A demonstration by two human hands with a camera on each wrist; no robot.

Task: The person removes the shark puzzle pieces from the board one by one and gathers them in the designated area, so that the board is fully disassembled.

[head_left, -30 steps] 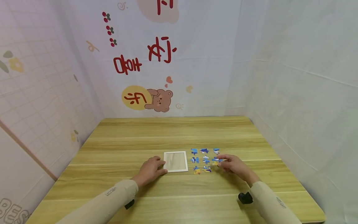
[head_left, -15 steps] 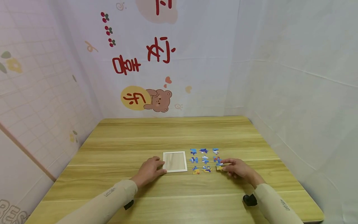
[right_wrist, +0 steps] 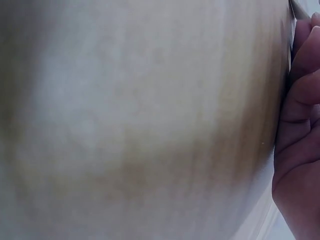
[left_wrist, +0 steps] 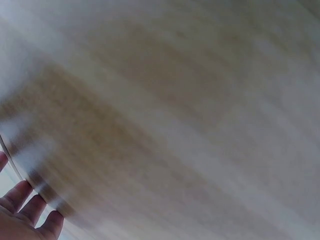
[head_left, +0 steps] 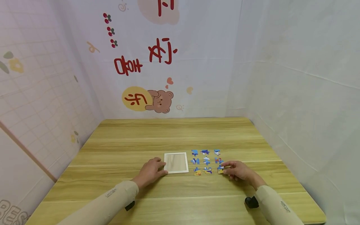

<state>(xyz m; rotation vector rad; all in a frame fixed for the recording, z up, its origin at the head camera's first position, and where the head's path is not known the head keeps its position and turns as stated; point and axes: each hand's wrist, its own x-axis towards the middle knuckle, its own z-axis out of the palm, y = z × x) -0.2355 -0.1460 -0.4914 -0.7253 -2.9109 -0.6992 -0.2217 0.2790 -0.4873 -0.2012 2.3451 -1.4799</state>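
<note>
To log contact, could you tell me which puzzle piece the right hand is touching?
The near-right corner piece of the grid; the right hand touches only it.

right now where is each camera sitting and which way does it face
Head: worn on the head, looks forward and down at the table; both sleeves show, left hand at the white frame, right hand at a puzzle piece.
Left wrist: close over blurred wood; fingertips at lower left.
Right wrist: close over blurred wood; fingers at right edge.
Both wrist views share the tabletop.
</note>
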